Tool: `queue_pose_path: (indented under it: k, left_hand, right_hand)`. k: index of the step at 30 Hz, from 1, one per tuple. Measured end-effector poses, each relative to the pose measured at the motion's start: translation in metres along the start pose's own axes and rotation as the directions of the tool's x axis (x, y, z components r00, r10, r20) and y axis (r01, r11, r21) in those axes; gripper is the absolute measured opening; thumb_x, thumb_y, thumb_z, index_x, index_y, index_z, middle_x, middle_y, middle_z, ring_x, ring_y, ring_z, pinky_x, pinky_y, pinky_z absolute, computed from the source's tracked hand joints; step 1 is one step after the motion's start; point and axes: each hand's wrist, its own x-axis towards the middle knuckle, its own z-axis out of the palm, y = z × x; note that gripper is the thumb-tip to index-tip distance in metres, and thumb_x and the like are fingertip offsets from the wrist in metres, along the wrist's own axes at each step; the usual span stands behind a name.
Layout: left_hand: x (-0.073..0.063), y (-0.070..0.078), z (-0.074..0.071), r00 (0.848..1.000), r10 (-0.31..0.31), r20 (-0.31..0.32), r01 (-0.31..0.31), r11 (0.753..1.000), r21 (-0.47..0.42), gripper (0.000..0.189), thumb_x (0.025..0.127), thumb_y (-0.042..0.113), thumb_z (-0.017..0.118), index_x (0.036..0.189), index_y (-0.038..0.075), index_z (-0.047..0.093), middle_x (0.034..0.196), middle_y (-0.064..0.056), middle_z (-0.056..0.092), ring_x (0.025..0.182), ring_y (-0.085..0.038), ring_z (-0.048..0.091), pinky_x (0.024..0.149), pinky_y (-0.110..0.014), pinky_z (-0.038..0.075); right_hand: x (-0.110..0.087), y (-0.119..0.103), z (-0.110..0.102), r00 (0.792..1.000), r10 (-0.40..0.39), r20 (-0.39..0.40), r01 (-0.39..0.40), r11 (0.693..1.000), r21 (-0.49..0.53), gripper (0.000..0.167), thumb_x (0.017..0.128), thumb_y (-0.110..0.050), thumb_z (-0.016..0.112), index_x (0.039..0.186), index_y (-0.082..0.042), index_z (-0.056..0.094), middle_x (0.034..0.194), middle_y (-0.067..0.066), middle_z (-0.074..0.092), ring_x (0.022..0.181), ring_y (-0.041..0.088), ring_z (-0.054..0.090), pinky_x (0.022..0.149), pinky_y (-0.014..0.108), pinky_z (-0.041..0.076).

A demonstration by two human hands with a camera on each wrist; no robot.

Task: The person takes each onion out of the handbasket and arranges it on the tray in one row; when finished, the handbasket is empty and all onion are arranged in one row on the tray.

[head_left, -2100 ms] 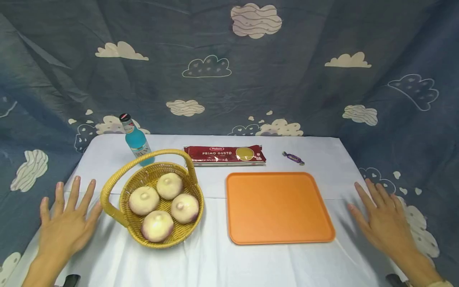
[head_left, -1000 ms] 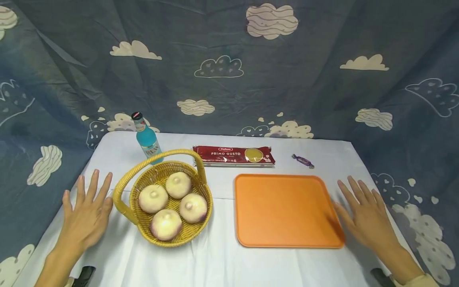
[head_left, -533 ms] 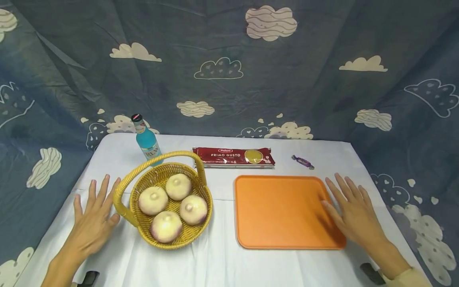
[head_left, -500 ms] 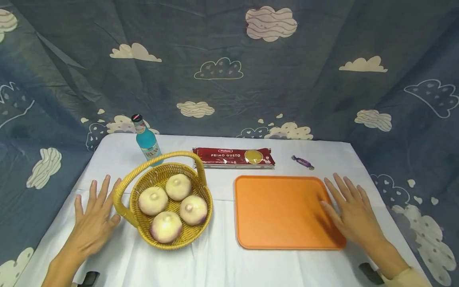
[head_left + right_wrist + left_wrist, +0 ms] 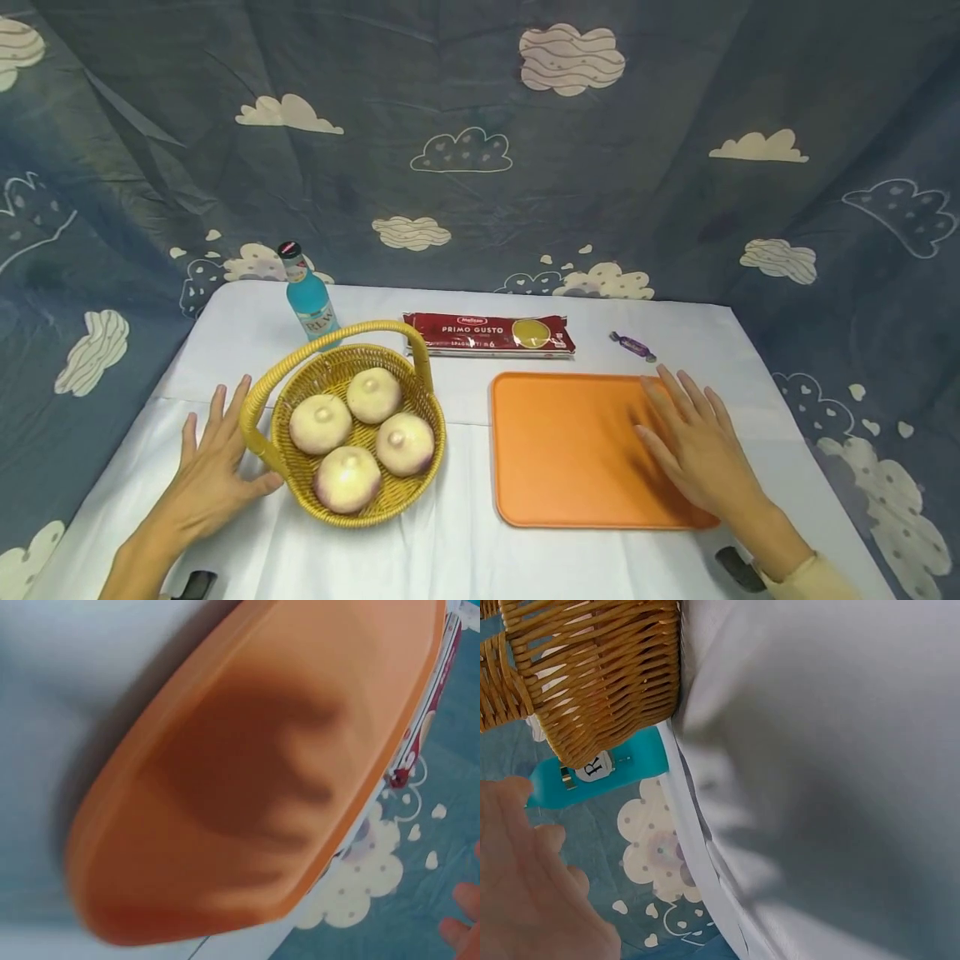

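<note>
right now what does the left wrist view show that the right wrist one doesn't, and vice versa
Only the left wrist view: the wicker basket and left hand. Only the right wrist view: orange tray, red packet and part of the right hand. Both: white cloth and cloud-print backdrop. The blue bottle is plain in the left; whether the right's top corner catches it, I can't tell.

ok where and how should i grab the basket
Probably by the top of its handle, coming down from above with the left hand, which is nearer. The handle arches above the basket's rim, leaving room underneath for fingers.
</note>
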Motion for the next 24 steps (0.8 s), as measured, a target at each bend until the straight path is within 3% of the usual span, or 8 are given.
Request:
queue_pose_path:
  k: [3, 8, 12, 15, 18, 24]
  left_hand:
    - [0.000, 0.001, 0.000, 1.000, 0.005, 0.021, -0.004, 0.999, -0.039, 0.114, 0.078, 0.064, 0.073, 0.163, 0.026, 0.007, 0.170, -0.005, -0.005, 0.154, -0.029, -0.018, 0.118, -0.063, -0.016]
    - [0.004, 0.002, 0.004, 0.998, 0.039, 0.043, -0.034, 0.993, -0.117, 0.125, 0.067, 0.056, 0.085, 0.163, 0.027, 0.010, 0.167, -0.019, 0.012, 0.154, -0.034, -0.013, 0.120, -0.066, -0.005]
    - [0.006, 0.004, 0.008, 0.998, 0.048, 0.049, -0.039, 0.984, -0.177, 0.127, 0.063, 0.055, 0.088, 0.163, 0.026, 0.015, 0.163, -0.026, 0.022, 0.152, -0.047, -0.005, 0.116, -0.071, 0.001]
    - [0.010, 0.004, 0.011, 0.997, 0.067, 0.043, -0.056, 0.974, -0.221, 0.129, 0.060, 0.058, 0.089, 0.162, 0.025, 0.018, 0.163, -0.026, 0.020, 0.148, -0.056, 0.006, 0.109, -0.079, 0.011]
    - [0.013, 0.004, 0.013, 0.994, 0.099, 0.041, -0.084, 0.960, -0.267, 0.133, 0.056, 0.060, 0.090, 0.162, 0.023, 0.018, 0.166, -0.022, 0.013, 0.146, -0.058, 0.012, 0.102, -0.082, 0.018]
    - [0.017, 0.005, 0.018, 0.991, 0.118, 0.059, -0.092, 0.938, -0.333, 0.145, 0.049, 0.046, 0.097, 0.163, 0.020, 0.011, 0.168, -0.017, 0.006, 0.148, -0.054, 0.007, 0.103, -0.083, 0.016]
  right_hand:
    - [0.004, -0.007, 0.003, 0.999, -0.029, -0.016, 0.029, 0.999, 0.019, 0.068, 0.097, -0.040, 0.061, 0.155, -0.013, 0.038, 0.166, 0.014, 0.023, 0.152, 0.038, 0.017, 0.125, 0.052, -0.002]
    - [0.010, -0.016, 0.004, 0.998, -0.064, -0.023, 0.065, 0.998, 0.025, 0.067, 0.098, -0.041, 0.060, 0.155, -0.014, 0.038, 0.165, 0.013, 0.024, 0.152, 0.037, 0.019, 0.126, 0.050, -0.001]
    - [0.014, -0.023, 0.004, 0.995, -0.094, -0.025, 0.095, 0.995, 0.025, 0.066, 0.098, -0.043, 0.059, 0.156, -0.017, 0.038, 0.165, 0.013, 0.026, 0.151, 0.037, 0.021, 0.126, 0.049, 0.001]
    - [0.017, -0.029, 0.004, 0.992, -0.120, -0.025, 0.120, 0.992, 0.026, 0.067, 0.099, -0.043, 0.058, 0.157, -0.018, 0.036, 0.165, 0.012, 0.027, 0.149, 0.038, 0.023, 0.126, 0.048, 0.002]
    - [0.019, -0.035, 0.005, 0.989, -0.146, -0.032, 0.146, 0.989, 0.024, 0.066, 0.099, -0.043, 0.058, 0.156, -0.018, 0.037, 0.164, 0.012, 0.028, 0.148, 0.039, 0.025, 0.125, 0.050, 0.005]
    - [0.026, -0.050, 0.005, 0.981, -0.190, -0.026, 0.191, 0.981, 0.028, 0.065, 0.098, -0.042, 0.058, 0.155, -0.018, 0.039, 0.163, 0.011, 0.030, 0.148, 0.039, 0.027, 0.122, 0.054, 0.015]
